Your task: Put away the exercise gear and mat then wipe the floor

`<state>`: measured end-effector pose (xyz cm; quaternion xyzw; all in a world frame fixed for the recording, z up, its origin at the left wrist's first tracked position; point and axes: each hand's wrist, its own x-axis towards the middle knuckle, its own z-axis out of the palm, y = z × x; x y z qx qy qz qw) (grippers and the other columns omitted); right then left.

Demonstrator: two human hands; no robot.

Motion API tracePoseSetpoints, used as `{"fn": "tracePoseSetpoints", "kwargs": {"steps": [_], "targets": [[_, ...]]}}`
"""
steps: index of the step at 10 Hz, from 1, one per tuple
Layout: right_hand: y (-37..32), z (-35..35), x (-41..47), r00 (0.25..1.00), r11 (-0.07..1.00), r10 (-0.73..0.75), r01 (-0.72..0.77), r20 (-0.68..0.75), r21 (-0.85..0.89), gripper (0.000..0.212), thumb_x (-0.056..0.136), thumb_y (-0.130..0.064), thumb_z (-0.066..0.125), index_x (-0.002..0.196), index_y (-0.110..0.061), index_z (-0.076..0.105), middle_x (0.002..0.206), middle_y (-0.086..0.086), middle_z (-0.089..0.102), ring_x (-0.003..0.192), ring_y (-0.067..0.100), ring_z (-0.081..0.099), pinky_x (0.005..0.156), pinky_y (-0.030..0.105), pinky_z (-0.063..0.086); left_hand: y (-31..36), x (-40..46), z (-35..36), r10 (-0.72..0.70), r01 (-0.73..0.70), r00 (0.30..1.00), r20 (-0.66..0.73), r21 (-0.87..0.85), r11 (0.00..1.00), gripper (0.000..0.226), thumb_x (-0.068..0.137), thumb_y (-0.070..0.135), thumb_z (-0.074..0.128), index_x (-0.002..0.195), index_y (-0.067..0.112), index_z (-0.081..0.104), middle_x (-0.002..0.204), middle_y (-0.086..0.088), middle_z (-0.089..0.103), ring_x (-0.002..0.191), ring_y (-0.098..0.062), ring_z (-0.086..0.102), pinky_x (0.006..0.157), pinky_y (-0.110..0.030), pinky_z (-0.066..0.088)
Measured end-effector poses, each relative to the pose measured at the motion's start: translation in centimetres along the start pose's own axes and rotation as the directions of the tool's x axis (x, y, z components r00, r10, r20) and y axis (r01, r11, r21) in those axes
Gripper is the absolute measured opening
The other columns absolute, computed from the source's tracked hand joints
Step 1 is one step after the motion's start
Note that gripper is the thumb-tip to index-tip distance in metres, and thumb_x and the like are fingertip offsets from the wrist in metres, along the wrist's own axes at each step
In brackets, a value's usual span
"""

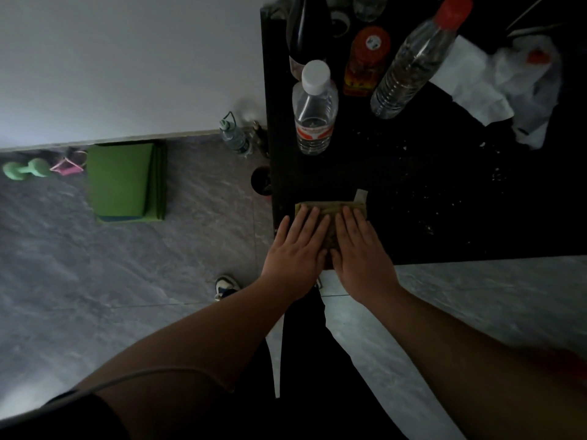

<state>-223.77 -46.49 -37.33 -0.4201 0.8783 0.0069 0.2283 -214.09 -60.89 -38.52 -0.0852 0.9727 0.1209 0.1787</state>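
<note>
Apparently readying the wipe, both the left hand [298, 246] and right hand [359, 249] press flat, fingers open, on a folded cloth [330, 211] on the tabletop [444, 201] at centre, while the folded mat [124, 179] and dumbbell [25, 169] lie at left; next, I judge, grip the cloth.

Dim room: grey marbled floor [133, 274], white wall [127, 58], black table [428, 192], maybe dusty.

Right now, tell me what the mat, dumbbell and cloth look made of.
Mat: likely foam, matte green, folded in soft thick layers. Dumbbell: probably rubber or vinyl coated, smooth pale green, dull sheen. Cloth: woven fabric, olive, creased flat under both hands; too dim to tell more.
</note>
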Motion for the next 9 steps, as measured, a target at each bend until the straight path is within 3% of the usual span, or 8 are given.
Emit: {"fn": "tracePoseSetpoints", "kwargs": {"steps": [3, 7, 9], "targets": [[0.5, -0.8, 2.6, 0.999, 1.0, -0.016, 0.016, -0.027, -0.024, 0.066, 0.101, -0.044, 0.015, 0.153, -0.006, 0.002, 0.164, 0.016, 0.006, 0.152, 0.028, 0.001, 0.123, 0.044, 0.014, -1.2, 2.2, -1.3, -0.003, 0.004, 1.0, -0.027, 0.007, 1.0, 0.062, 0.102, 0.045, 0.015, 0.157, 0.019, 0.008, 0.165, -0.006, 0.004, 0.151, -0.023, -0.008, 0.122, -0.049, 0.003], [-0.1, -1.9, 2.3, 0.997, 0.997, 0.037, -0.031, 0.068, -0.076, 0.067, 0.102, -0.045, 0.014, 0.154, -0.01, -0.007, 0.165, 0.011, -0.01, 0.152, 0.025, -0.012, 0.124, 0.046, 0.009, -0.6, 1.9, -1.9, -0.035, 0.032, 0.998, 0.05, 0.055, 0.998, 0.065, 0.1, 0.051, -0.001, 0.155, 0.018, -0.01, 0.164, -0.008, -0.01, 0.149, -0.025, -0.02, 0.12, -0.052, -0.003], [-1.6, -5.4, 1.6, 1.0, 0.998, -0.002, 0.002, 0.005, -0.07, 0.07, 0.1, -0.046, 0.026, 0.157, -0.011, 0.008, 0.165, 0.011, 0.006, 0.152, 0.028, 0.0, 0.123, 0.047, 0.011, -1.8, -0.4, -5.3, -0.153, 0.155, 0.988, 0.029, -0.095, 0.983, 0.066, 0.099, 0.057, 0.01, 0.156, 0.027, -0.004, 0.165, -0.004, -0.008, 0.149, -0.022, -0.018, 0.121, -0.049, -0.006]]}}
